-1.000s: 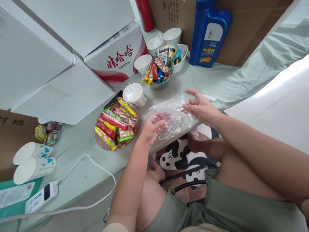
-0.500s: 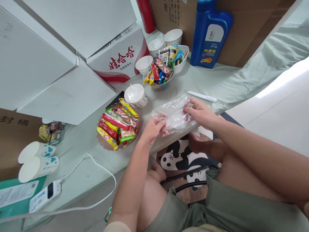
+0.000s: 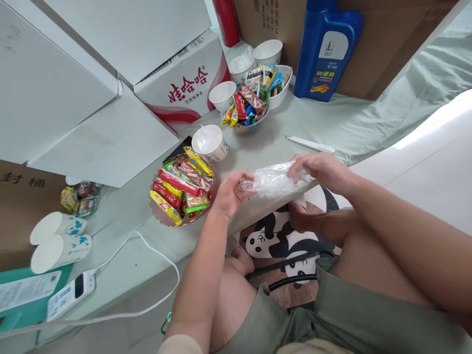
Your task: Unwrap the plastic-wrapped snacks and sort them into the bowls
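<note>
A clear plastic bag [image 3: 272, 180], gathered into a narrow crinkled strip, stretches between my hands above the table's front edge. My left hand [image 3: 233, 192] pinches its left end. My right hand [image 3: 320, 170] grips the other end with curled fingers. To the left of them, a scalloped brown tray [image 3: 161, 213] holds several wrapped snack bars [image 3: 179, 183]. A paper cup [image 3: 211, 143] with clear plastic inside stands just behind that tray. Beyond my right hand lies a white utility knife [image 3: 309, 143] on the tablecloth.
Farther back are a clear bowl of snacks [image 3: 248, 129], a white bowl [image 3: 280, 96], paper cups [image 3: 222, 93] and a blue jug [image 3: 320, 73]. White cartons [image 3: 188, 93] stand at the back left. Two tipped cups [image 3: 61, 253], a power bank [image 3: 72, 295] and its cable [image 3: 162, 250] lie at left.
The plastic bag was spread flatter and is now bunched into a narrower strip. My right hand has moved slightly right and turned over the bag; my left hand has risen a little.
</note>
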A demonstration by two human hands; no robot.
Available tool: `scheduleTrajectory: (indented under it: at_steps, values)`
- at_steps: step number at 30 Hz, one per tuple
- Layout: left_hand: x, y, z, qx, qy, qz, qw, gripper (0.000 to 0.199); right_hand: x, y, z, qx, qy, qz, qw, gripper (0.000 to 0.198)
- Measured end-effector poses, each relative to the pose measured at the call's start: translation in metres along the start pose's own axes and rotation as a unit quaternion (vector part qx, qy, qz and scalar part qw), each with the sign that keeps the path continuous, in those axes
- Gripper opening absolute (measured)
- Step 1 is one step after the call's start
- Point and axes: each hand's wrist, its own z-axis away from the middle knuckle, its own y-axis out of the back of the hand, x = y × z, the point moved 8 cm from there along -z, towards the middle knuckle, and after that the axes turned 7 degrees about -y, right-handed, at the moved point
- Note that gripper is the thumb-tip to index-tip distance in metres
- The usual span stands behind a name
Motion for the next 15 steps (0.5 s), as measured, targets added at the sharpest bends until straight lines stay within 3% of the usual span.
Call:
scheduleTrajectory:
  at_steps: [2, 5, 6, 8, 10, 12, 14, 15]
  values:
    - [0.004, 0.001, 0.0, 0.005, -0.044, -0.069, 0.997, 0.025, -0.003, 0.01, 0.002, 0.04, 0.023, 0.083, 0.995, 0.039]
    - [0.002, -0.004, -0.002, -0.035, -0.067, -0.145, 0.987, 0.023, -0.007, 0.022, 0.002, 0.116, 0.021, 0.105, 0.987, 0.024]
    - [0.001, -0.006, -0.002, -0.055, -0.069, -0.16, 0.983, 0.021, -0.007, 0.018, 0.0, 0.097, 0.01, 0.094, 0.991, 0.023]
    - [0.0, -0.01, -0.003, -0.082, -0.078, -0.192, 0.975, 0.021, -0.002, -0.005, -0.004, -0.008, -0.03, 0.105, 0.994, 0.028]
    - [0.005, -0.011, -0.003, -0.064, -0.109, -0.256, 0.958, 0.025, 0.006, -0.027, -0.003, -0.106, -0.078, 0.177, 0.975, 0.018]
    - [0.018, -0.014, 0.005, 0.001, -0.174, -0.367, 0.914, 0.031, 0.01, -0.032, -0.001, -0.111, -0.109, 0.246, 0.957, 0.024]
    - [0.034, -0.025, 0.019, 0.073, -0.256, -0.474, 0.84, 0.032, 0.01, -0.029, 0.0, -0.069, -0.114, 0.267, 0.955, 0.031]
    - [0.037, -0.034, 0.026, 0.081, -0.285, -0.491, 0.819, 0.027, 0.009, -0.029, 0.0, -0.059, -0.11, 0.261, 0.957, 0.031]
